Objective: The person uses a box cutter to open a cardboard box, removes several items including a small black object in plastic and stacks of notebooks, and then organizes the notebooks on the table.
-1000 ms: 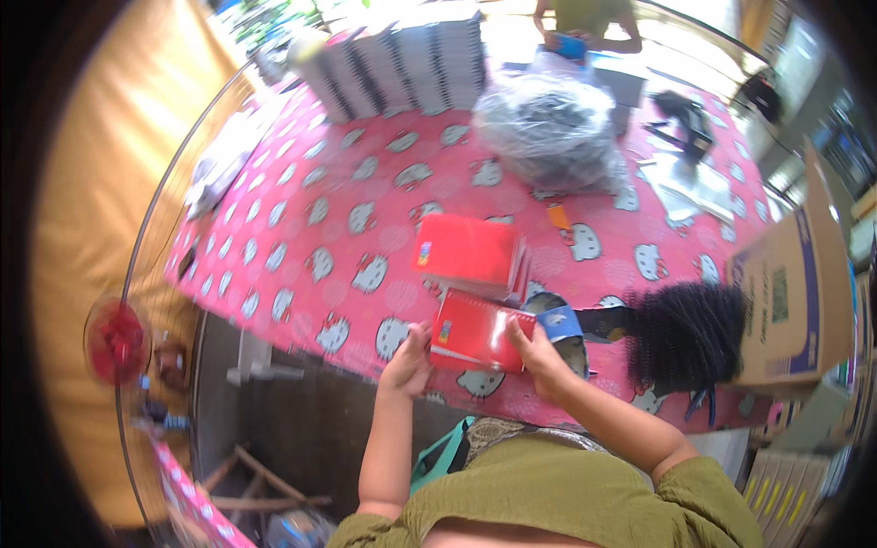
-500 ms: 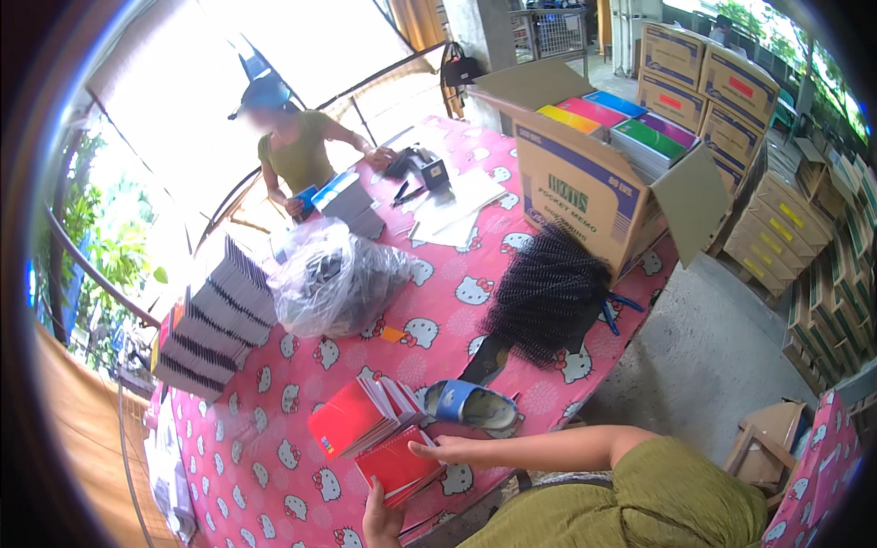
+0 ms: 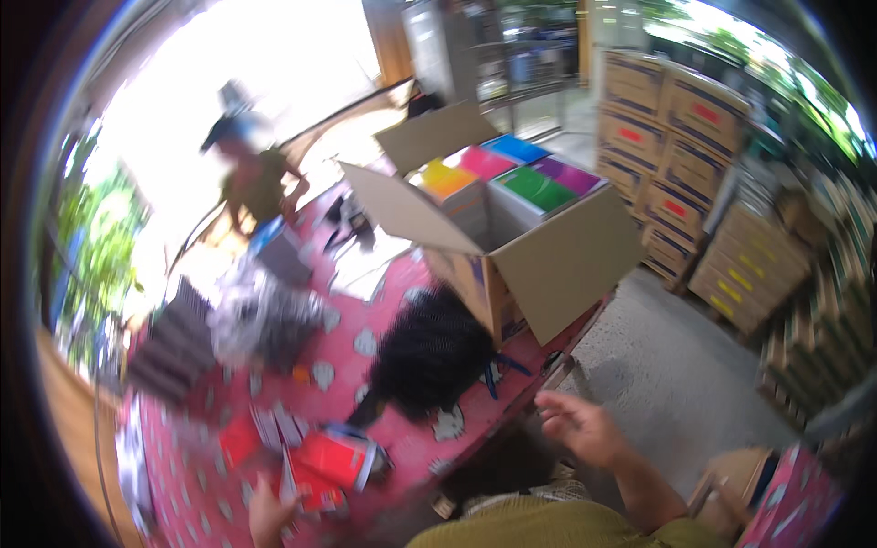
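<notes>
My left hand [image 3: 271,511] is at the near edge of the table, beside a spread of red notebooks [image 3: 336,457]. Blur hides whether its fingers grip the nearest one. More red notebooks [image 3: 241,440] with white page edges lie just beyond. My right hand [image 3: 575,425] hangs in the air past the table's right edge, fingers apart, holding nothing. Nearest to it are blue-handled pliers [image 3: 496,373] beside a heap of black spiral binding coils [image 3: 429,352]. An open cardboard box [image 3: 571,260] behind the coils contains green, yellow, pink, blue and purple notebooks [image 3: 539,189].
Stacked notebooks [image 3: 172,352] and a clear plastic bag [image 3: 260,320] stand on the table's left side. A co-worker [image 3: 251,178] is at the far side. Stacked cartons [image 3: 699,119] and bundled cardboard [image 3: 749,265] line the right, across the concrete floor [image 3: 649,342].
The view has swung right. My right hand has let go of the red notebooks and moved right, off the table. My left hand stays by the notebooks, which now lie more spread out.
</notes>
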A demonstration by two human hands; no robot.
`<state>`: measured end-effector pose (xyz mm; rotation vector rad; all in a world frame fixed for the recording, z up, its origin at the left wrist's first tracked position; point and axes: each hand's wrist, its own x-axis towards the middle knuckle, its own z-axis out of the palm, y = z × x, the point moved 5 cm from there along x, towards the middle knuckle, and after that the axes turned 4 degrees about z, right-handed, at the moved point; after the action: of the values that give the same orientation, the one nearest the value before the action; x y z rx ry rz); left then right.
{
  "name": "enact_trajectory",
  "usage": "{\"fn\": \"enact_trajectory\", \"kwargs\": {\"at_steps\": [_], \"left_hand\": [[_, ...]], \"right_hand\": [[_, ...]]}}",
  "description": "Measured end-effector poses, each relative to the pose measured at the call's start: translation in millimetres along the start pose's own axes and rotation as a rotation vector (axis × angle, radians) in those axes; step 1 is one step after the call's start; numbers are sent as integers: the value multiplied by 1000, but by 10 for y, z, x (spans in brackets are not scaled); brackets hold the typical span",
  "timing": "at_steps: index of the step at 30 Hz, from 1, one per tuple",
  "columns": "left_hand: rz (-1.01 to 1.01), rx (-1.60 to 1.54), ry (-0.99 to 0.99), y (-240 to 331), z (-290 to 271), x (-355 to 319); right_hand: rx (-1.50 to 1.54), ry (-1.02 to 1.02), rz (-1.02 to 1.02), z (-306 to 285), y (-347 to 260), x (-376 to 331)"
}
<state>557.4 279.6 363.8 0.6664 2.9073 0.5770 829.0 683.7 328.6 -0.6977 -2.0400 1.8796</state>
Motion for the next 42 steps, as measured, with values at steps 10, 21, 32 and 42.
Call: {"fn": "enact_trajectory", "kwargs": {"at_steps": [10, 21, 32, 42], "left_hand": [[-545, 7, 131, -441, 1313, 101], [-251, -64, 876, 532, 1112, -374], [-299, -620, 1031, 100, 1723, -479], [-299, -1022, 580, -1115, 259, -149]], "right_hand": [[-918, -472, -925, 1555, 771, 705], [-1226, -831, -750, 2495, 664, 1479], [-925, -777, -734, 2557, 698, 1488], [-930, -737, -722, 2574, 619, 1452]]}}
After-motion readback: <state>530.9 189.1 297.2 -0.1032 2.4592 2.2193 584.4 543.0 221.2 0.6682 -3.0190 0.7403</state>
